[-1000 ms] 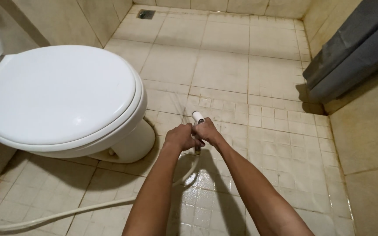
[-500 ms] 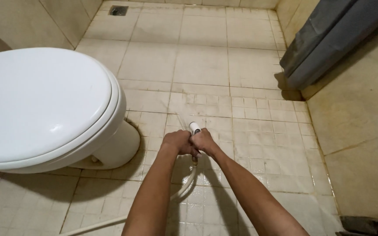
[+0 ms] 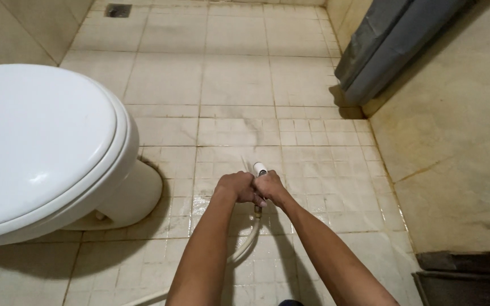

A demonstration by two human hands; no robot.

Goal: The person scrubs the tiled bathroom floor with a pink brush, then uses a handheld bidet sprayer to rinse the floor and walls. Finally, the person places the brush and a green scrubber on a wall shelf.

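step: you seem to be rinsing the floor (image 3: 239, 85); spray shows faintly at 12 o'clock of the nozzle.
hands: left hand (image 3: 235, 187) and right hand (image 3: 271, 188) pressed together, both clamped on the sprayer (image 3: 260, 169).
next: likely a steady two-handed sweep.
materials: white plastic head, ribbed hose (image 3: 246, 241), glazed beige tiles, smooth toilet (image 3: 46, 147) at 9 o'clock.

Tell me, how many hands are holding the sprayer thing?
2. The left hand and the right hand are clasped side by side around the spray nozzle, low over the wet tiled floor, to the right of the white toilet.
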